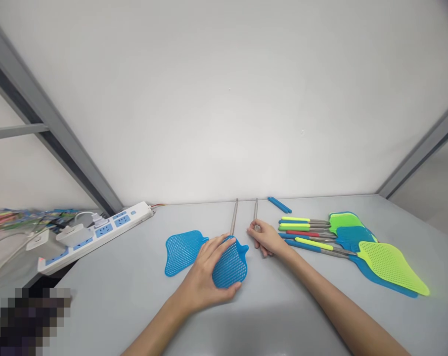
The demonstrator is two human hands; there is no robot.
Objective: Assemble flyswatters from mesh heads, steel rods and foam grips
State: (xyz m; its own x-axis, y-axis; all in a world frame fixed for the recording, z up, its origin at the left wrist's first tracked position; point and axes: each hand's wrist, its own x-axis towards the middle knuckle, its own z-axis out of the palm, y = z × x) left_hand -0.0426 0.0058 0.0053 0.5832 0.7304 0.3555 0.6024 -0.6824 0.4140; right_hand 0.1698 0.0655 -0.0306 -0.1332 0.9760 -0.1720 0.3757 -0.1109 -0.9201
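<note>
My left hand (205, 277) is closed around the edges of a blue perforated fly swatter head (231, 267), whose short neck points to the upper right. Flat on the table, just left of that hand, lies a second blue swatter head (183, 252). Between my fingers, my right hand (264, 237) pinches a thin metal rod (255, 210) that points toward the wall. Another metal rod (234, 215) lies beyond my left fingers, its near end hidden or at the fingertips. Two blue handle grips (279, 204) rest at the back, right of the rods.
At right, several fly swatters with coloured handles (313, 242) lie piled, a yellow-green swatter head (390, 264) on top. A white power strip (109, 230) with plugged-in adapters runs along the left edge. Colourful bundled strands (16, 220) lie beyond it. The pale wall (227, 123) closes the back.
</note>
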